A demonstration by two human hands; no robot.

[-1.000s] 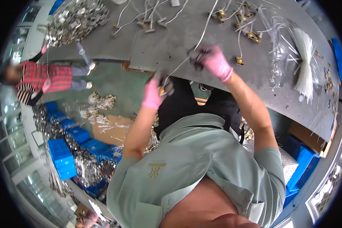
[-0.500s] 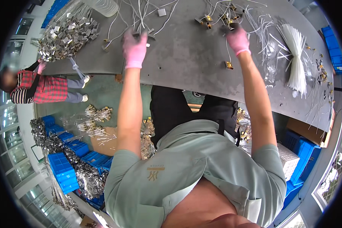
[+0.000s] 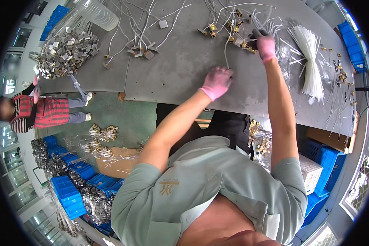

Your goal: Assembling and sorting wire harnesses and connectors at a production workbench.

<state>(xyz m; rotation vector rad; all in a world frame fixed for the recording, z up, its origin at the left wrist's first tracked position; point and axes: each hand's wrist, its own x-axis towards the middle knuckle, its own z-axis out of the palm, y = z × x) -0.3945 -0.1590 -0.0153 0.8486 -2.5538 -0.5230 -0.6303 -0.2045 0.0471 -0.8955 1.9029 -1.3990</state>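
Note:
My left hand [image 3: 218, 83], in a pink glove with dark fingertips, is closed near the table's front edge. A white cable [image 3: 226, 51] runs down from the far side into its fingers, which hide the cable's end. Farther right, my right hand [image 3: 265, 45], gloved alike, has its fingers curled beside a loose group of cables with gold-coloured metal end pieces [image 3: 233, 28]. What its fingertips grip, if anything, is hidden. To the left lie more white cables with grey square end pieces [image 3: 137, 52], untouched by either hand.
A tied bundle of white strips [image 3: 313, 65] lies at the right on the grey table [image 3: 176, 78]. A large heap of grey-ended cables [image 3: 65, 53] and a clear plastic bottle [image 3: 98, 15] are at far left. A person in a red checked apron [image 3: 51, 111] stands beyond.
My left hand has left the grey-ended cables and come right and nearer, onto a cable. My right hand has shifted slightly right. The view has shifted a little.

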